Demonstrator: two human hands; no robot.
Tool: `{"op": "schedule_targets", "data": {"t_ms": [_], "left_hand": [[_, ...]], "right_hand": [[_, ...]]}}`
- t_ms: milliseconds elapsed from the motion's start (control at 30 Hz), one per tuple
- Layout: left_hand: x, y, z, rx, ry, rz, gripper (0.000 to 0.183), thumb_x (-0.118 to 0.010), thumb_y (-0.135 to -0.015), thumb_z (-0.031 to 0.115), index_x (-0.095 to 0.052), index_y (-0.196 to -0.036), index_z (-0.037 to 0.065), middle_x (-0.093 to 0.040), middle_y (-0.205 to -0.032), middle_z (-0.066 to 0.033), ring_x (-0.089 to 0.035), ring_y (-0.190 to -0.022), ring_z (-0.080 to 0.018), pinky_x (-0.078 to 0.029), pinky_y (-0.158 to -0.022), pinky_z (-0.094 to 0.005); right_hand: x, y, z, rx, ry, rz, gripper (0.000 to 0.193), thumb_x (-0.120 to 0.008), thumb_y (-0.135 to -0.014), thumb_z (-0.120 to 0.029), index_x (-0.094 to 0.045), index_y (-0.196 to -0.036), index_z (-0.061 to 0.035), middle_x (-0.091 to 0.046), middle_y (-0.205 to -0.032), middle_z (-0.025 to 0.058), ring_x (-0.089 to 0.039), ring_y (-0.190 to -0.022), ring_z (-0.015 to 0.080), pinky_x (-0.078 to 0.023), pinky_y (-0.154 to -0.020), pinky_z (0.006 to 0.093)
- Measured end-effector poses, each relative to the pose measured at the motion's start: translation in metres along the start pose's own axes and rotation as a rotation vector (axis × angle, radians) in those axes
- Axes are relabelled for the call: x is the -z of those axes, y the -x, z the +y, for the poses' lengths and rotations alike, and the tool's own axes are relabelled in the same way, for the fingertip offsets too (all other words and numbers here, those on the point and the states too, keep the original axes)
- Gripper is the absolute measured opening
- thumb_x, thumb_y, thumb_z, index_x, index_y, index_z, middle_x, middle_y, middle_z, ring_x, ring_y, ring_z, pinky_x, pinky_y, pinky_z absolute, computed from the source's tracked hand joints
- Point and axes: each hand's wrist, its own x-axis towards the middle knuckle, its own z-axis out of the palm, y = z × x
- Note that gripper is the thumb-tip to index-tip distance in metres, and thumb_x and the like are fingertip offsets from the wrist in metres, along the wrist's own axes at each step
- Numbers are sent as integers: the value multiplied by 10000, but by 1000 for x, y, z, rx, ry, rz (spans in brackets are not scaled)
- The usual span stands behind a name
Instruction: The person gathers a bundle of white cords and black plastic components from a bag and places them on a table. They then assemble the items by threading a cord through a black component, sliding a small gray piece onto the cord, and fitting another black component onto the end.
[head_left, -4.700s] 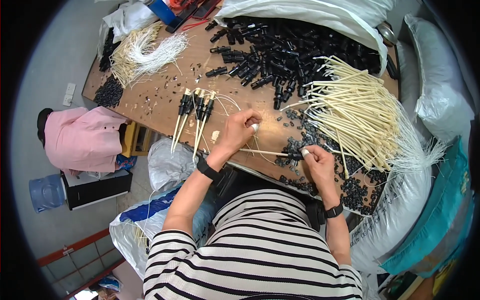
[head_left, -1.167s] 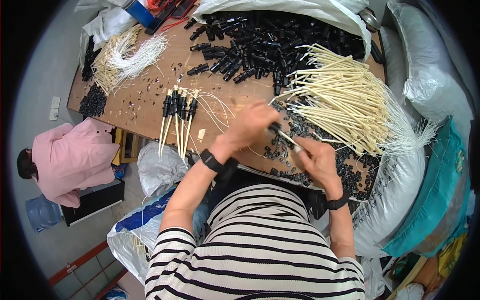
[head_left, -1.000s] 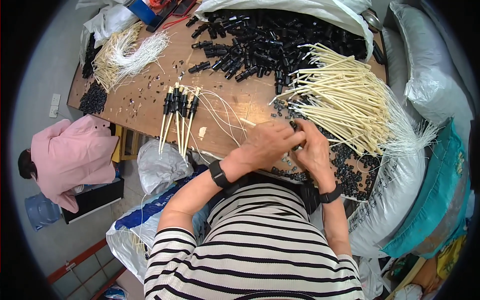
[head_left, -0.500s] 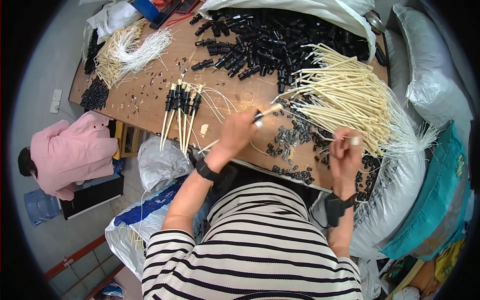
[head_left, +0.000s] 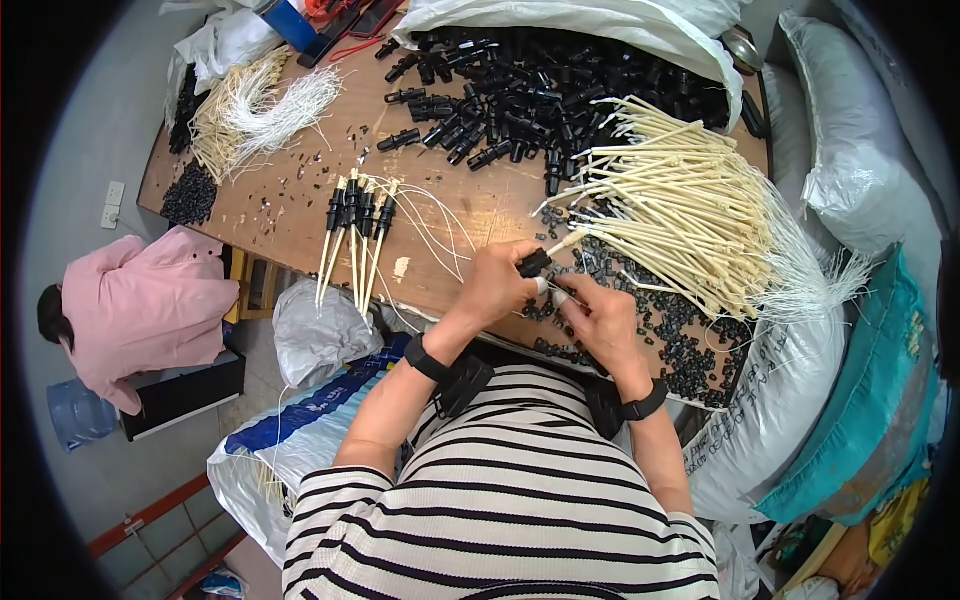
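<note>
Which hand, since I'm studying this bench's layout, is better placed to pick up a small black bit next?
Likely the right hand: it is beside the scattered black bits, whereas the left hand grips a black fitting. Whether the right hand holds anything is unclear.

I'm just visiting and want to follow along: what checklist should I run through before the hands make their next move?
1. Left hand has hold of the black fitting: ok.
2. Cream stick end shows beyond that fitting: ok.
3. Right hand firmly holding something: cannot tell; its fingertips are too small to read.
4. Loose cream sticks lying near the hands: ok, in a pile to the right.
5. Small dark pieces gathered neatly: not ok, scattered over the table.
</note>
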Motion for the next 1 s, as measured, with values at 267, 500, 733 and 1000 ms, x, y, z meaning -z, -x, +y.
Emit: {"op": "schedule_targets", "data": {"t_ms": [267,500,733,1000], "left_hand": [[0,3,-1,-237,-518,-2,427,-545,-676,-62,-645,-1067,79,-633,-931,-142,-588,-947,-362,-476,-783,-426],[-6,2,1,-362,-477,-73,419,-547,-675,-53,-636,-1069,57,-641,-938,-151,-607,-917,-359,-483,-785,-421],[-4,3,4,-356,-212,-185,358,-574,-685,-59,-620,-1026,42,-665,-920,-133,-630,-925,-338,-501,-765,-391],[1,2,-1,-511,-176,18,174,-646,-656,-63,-619,-798,34,-631,-810,-77,-605,-772,-236,-479,-681,-311]], "right_hand": [[1,-8,7,-5,85,161,148,-670,-796,-101,-713,-935,-77,-601,-589,95,-587,-491,199,-453,-489,297],[-3,-4,11,-72,5,59,131,-652,-808,-102,-684,-927,-60,-618,-634,128,-611,-536,258,-475,-520,341],[3,0,6,40,-61,-69,180,-596,-838,-40,-616,-1017,-37,-619,-695,144,-633,-596,287,-484,-553,356],[-3,2,-1,76,18,24,168,-592,-855,-23,-625,-1018,-45,-630,-714,148,-627,-586,297,-482,-540,351]]}}
